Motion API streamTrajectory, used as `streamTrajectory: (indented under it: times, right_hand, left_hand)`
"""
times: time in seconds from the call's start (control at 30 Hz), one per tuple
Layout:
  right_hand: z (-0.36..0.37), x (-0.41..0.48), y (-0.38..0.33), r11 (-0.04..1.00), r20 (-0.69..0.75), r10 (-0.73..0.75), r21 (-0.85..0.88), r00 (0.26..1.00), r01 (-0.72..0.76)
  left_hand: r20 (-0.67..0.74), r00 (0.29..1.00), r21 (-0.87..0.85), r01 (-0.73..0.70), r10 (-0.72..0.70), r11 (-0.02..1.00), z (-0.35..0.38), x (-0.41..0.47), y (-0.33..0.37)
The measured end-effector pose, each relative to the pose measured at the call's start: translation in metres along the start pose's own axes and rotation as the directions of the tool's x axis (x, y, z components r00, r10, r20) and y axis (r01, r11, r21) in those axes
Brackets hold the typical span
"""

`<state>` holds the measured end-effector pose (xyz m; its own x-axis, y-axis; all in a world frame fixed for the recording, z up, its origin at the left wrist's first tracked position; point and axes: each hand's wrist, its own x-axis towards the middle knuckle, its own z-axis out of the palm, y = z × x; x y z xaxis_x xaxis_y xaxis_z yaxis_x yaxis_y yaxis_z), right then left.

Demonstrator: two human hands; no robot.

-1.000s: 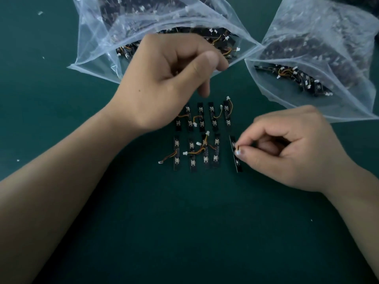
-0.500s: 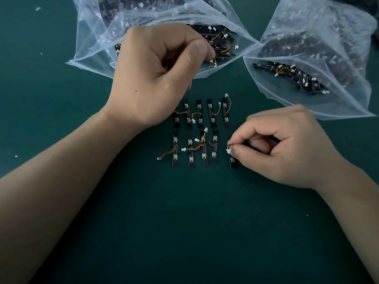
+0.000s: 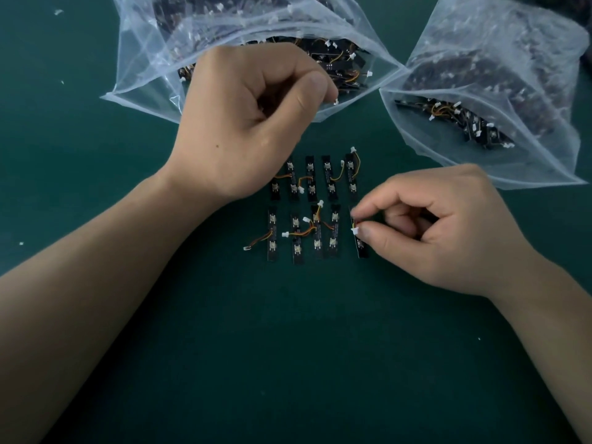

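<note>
- Your right hand (image 3: 448, 232): grip pinched on the end board strip (image 3: 361, 248).
- Left hand (image 3: 250, 123) curled at the bag (image 3: 144, 68) mouth, can't tell what that grip holds.

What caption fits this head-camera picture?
Right hand pinches a small black circuit strip beside two rows of strips; left hand reaches a clear plastic bag.

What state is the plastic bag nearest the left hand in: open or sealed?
Open. The plastic bag gapes at its near edge, showing loose black boards inside, and the left hand is at that mouth.
</note>
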<state>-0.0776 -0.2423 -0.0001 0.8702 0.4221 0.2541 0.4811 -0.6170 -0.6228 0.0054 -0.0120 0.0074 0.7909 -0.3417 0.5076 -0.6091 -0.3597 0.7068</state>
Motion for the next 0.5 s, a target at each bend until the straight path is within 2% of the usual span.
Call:
streamTrajectory:
  times: [0.3, 0.5]
  right_hand:
    - [-0.0034, -0.0031, 0.0015, 0.996, 0.024, 0.036, 0.086, 0.999, -0.038]
    - [-0.0052, -0.0015, -0.0002, 0.998, 0.084, 0.027, -0.051, 0.996, -0.023]
  left_hand:
    - [-0.012, 0.999, 0.014, 0.033, -0.033, 0.999, -0.0011, 0.0013, -0.0015]
    - [-0.018, 0.999, 0.010, 0.040, -0.039, 0.999, -0.0016, 0.0023, -0.0014]
